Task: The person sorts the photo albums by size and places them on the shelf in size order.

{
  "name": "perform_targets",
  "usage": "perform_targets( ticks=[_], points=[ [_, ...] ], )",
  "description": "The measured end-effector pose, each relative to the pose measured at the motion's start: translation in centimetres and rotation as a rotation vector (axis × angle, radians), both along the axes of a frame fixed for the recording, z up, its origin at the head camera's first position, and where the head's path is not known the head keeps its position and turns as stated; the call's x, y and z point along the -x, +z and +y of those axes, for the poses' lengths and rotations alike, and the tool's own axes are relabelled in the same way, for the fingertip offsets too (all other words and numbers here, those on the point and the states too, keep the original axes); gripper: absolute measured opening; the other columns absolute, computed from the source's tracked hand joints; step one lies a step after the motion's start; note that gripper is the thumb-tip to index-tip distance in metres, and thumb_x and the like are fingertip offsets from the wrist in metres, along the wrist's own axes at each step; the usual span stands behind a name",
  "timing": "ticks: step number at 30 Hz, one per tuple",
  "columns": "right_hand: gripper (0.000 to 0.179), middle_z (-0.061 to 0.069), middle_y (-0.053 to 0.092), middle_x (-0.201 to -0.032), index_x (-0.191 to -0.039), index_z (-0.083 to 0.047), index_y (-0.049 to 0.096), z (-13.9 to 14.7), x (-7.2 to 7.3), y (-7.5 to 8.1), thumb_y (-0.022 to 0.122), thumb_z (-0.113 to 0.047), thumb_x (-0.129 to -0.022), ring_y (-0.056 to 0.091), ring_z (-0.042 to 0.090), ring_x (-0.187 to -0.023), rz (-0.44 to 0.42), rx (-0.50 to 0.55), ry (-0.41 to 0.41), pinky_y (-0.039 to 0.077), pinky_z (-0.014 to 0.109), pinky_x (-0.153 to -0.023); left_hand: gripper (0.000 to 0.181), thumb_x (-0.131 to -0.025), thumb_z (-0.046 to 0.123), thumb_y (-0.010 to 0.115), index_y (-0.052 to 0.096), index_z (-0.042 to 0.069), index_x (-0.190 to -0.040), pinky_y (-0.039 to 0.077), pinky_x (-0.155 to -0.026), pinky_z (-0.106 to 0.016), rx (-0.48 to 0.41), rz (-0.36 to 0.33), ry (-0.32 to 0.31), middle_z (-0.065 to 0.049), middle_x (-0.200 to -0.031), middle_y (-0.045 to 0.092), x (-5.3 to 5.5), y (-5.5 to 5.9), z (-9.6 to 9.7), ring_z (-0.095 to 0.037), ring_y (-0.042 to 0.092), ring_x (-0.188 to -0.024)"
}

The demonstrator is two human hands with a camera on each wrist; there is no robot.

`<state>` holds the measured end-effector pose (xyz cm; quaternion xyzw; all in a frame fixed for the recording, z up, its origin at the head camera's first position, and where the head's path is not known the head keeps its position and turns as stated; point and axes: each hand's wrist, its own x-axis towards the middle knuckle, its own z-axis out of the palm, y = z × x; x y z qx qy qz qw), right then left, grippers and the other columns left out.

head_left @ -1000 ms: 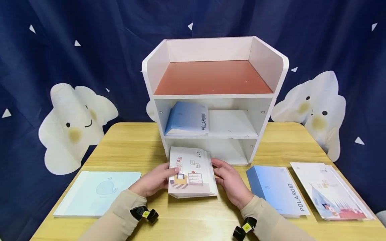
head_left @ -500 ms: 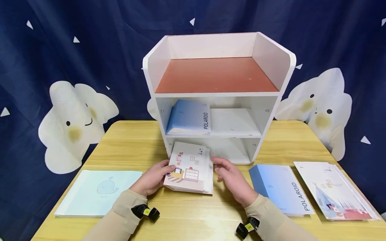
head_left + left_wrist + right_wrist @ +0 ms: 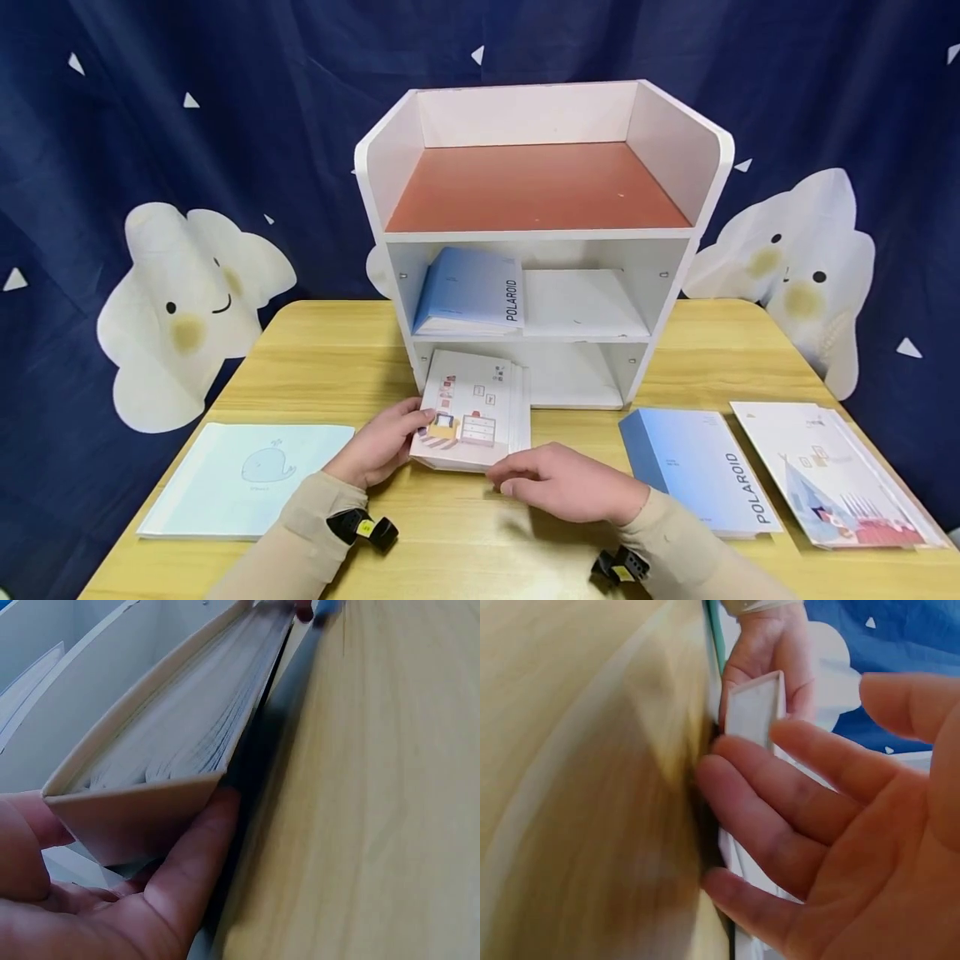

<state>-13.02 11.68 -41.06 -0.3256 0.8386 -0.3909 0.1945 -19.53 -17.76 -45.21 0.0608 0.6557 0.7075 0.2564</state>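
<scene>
My left hand (image 3: pixel 382 442) grips a white photo album (image 3: pixel 467 417) by its spine side, thumb on the cover. A pink-and-yellow room drawing decorates the front. The album lies slightly turned, its far end in the bottom compartment of the white shelf (image 3: pixel 577 375) and its near end over the table. In the left wrist view, the album's thick pages (image 3: pixel 180 705) show between the covers, with the left thumb and fingers around the spine. My right hand (image 3: pixel 566 483) is at the album's near right corner, fingers extended toward its near edge, as the right wrist view also shows.
A blue POLAROID album (image 3: pixel 472 292) lies in the middle compartment. On the table (image 3: pixel 450 550) are a pale whale-cover album (image 3: pixel 225 483) at left, another blue POLAROID album (image 3: pixel 701 471) and a tent-picture album (image 3: pixel 832 475) at right. A dark blue curtain (image 3: pixel 300 125) hangs behind.
The album has slid farther toward the shelf and turned a little, with the left hand still gripping it. My right hand has moved from its right side to its near edge.
</scene>
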Motion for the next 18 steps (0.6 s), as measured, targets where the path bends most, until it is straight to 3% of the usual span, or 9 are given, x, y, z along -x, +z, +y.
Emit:
perform_targets(
  ticks=[5,10,15,18],
  points=[
    [0.034,-0.007,0.067,-0.128,-0.130,-0.012,0.069,-0.2,0.6,-0.9,0.054,-0.029,-0.105,0.059,0.016,-0.122,0.068,0.013,-0.083,0.046,0.041,-0.105,0.054,-0.110,0.019,0.044,0.025,-0.011,-0.150,0.056,-0.092,-0.042,-0.051,-0.032,-0.007,-0.027,-0.133,0.056,0.0,0.1,0.1,-0.027,0.066,-0.110],
    [0.027,-0.005,0.066,-0.129,-0.127,-0.015,0.069,-0.5,1.6,-1.8,0.055,-0.024,-0.104,0.058,0.019,-0.124,0.083,0.042,-0.183,0.045,0.046,-0.106,0.056,-0.109,0.019,0.048,0.025,-0.010,-0.150,0.054,-0.096,-0.044,-0.085,-0.068,-0.005,-0.029,-0.134,0.052,0.0,0.5,0.1,-0.031,0.062,-0.116],
    [0.025,-0.001,0.063,-0.132,-0.125,-0.018,0.068,-1.0,2.6,-2.3,0.056,-0.023,-0.103,0.054,0.023,-0.128,0.106,0.073,-0.240,0.040,0.051,-0.109,0.052,-0.108,0.018,0.047,0.029,-0.014,-0.146,0.053,-0.097,-0.043,-0.059,-0.039,-0.006,-0.031,-0.133,0.050,0.0,0.7,-0.2,-0.034,0.060,-0.119],
    [0.025,0.001,0.062,-0.134,-0.125,-0.018,0.068,-1.1,2.8,-2.3,0.056,-0.023,-0.103,0.053,0.025,-0.129,0.132,0.054,-0.256,0.039,0.051,-0.110,0.052,-0.108,0.018,0.048,0.030,-0.014,-0.146,0.054,-0.096,-0.043,0.009,0.008,-0.002,-0.033,-0.134,0.050,0.0,0.9,-0.2,-0.035,0.060,-0.119]
  ],
)
